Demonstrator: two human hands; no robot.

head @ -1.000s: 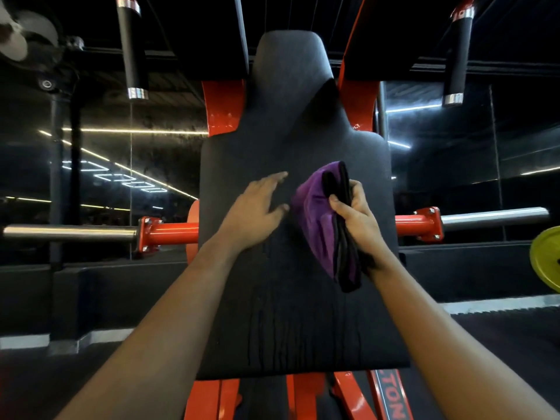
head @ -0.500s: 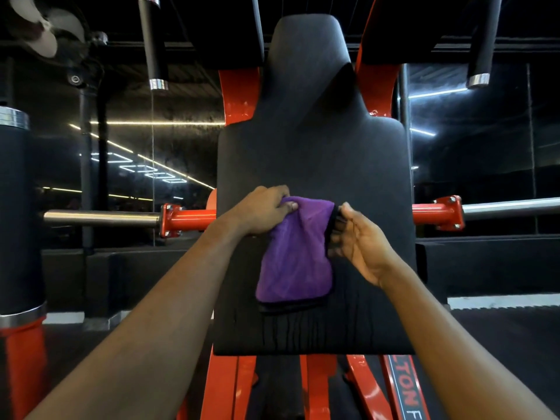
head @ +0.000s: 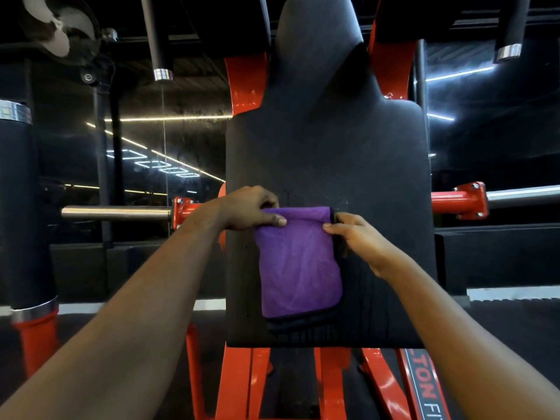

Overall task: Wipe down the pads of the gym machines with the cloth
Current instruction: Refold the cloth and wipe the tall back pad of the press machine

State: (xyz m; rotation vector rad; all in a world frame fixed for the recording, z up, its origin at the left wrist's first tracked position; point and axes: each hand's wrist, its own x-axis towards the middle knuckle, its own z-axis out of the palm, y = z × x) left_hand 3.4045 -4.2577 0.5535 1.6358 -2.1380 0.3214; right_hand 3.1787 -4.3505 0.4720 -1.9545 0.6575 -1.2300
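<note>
Both hands are holding the purple cloth point(head: 298, 268) open against the black back pad point(head: 327, 153).
The left hand point(head: 251, 209) is pinching its top left corner and the right hand point(head: 360, 237) is pinching its top right corner; the cloth is hanging over the lower middle of the pad. It is looking light, soft and limp, so the top edge seems the best place to hold.

The hall is dim, lit by thin light strips point(head: 169, 118) at ten o'clock and bluish ones at two. The cloth point(head: 298, 268) and pad point(head: 327, 147) at centre are sharp. The fan point(head: 57, 28) at eleven is blurred, a steel bar point(head: 115, 213) glints at nine, and the edges bow outward.
</note>
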